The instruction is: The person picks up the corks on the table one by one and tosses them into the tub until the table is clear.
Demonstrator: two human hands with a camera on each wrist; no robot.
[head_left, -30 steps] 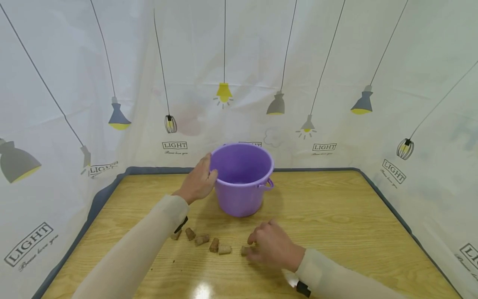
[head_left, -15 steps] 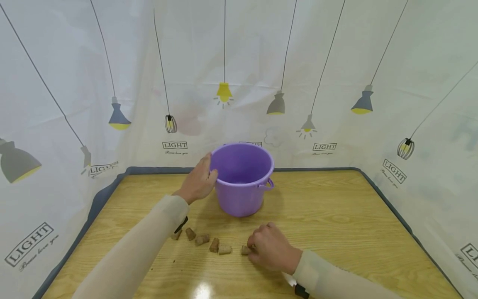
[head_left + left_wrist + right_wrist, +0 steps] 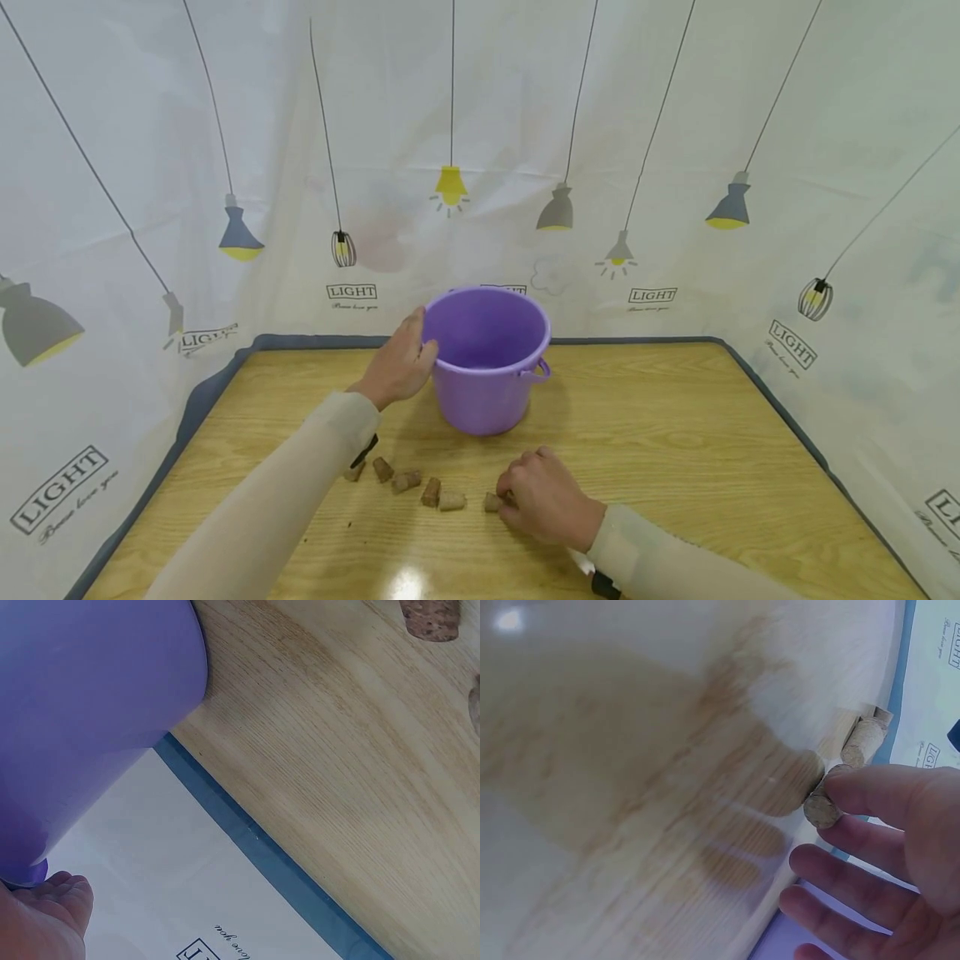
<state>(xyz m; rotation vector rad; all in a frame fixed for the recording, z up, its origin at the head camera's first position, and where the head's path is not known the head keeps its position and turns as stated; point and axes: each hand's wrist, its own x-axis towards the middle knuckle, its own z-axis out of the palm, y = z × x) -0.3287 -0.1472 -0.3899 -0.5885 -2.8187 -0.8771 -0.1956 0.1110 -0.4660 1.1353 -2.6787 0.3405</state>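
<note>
A purple plastic bucket [image 3: 482, 404] stands upright at the back middle of the table. My left hand [image 3: 397, 365] grips its left rim, thumb at the front. In the left wrist view the bucket wall [image 3: 97, 697] fills the upper left, and part of that hand [image 3: 56, 915] shows at the rim. Low on the table in front of the bucket, my right hand [image 3: 551, 498] pinches a cork [image 3: 492, 502]. The right wrist view shows this cork [image 3: 823, 811] between thumb and forefinger, the other fingers [image 3: 847, 881] spread loosely. To its left lies a pale cork [image 3: 452, 500].
Several more corks lie in a loose row leftward, among them a brown cork [image 3: 431, 492] and a darker one [image 3: 382, 469]; my left sleeve [image 3: 300, 475] partly covers the last. A printed cloth backdrop [image 3: 660, 275] walls the wooden table [image 3: 675, 425] at back and sides.
My right hand has shifted slightly and its fingers have drawn in on the cork. The left hand and bucket have stayed in place.
</note>
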